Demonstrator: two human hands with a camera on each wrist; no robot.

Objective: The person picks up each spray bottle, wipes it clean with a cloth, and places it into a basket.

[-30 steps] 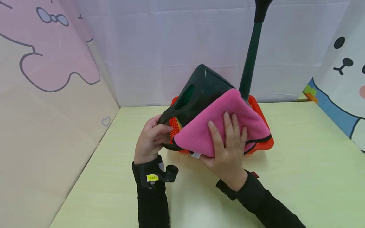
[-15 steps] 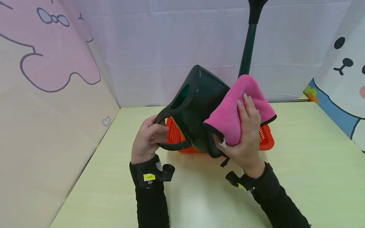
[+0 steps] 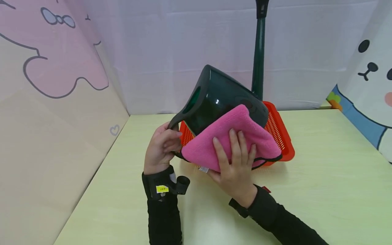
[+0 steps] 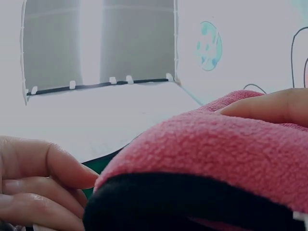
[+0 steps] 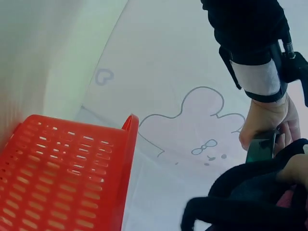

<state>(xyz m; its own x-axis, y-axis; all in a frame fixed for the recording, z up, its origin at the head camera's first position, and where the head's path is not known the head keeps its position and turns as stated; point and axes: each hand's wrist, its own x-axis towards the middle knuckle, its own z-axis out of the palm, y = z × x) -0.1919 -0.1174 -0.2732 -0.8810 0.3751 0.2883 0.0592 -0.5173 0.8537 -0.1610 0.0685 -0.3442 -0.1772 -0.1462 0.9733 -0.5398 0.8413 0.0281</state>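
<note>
White curtain [image 3: 147, 75] behind a wooden tabletop [image 3: 330, 190]. Over it, a dark green watering can [image 3: 225, 102] is tipped sideways: opening [image 3: 193, 102] left, base [image 3: 262, 115] right, long spout [image 3: 259, 58] upward, red perforated basket [image 3: 287, 154] just beyond. Pink, black-edged cloth [image 3: 206, 148] lies against the can's near side. The left hand [image 3: 162, 146] curls round the handle [image 3: 178, 119]; the right hand [image 3: 235, 170], nearer the base, spreads straight fingers [image 3: 235, 149] over the cloth.

Cloth [image 3: 242, 119] before watering can [image 3: 225, 98], basket [image 3: 282, 136] behind

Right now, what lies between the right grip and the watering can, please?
In the head view, the pink cloth lies between the right grip and the watering can.
</note>
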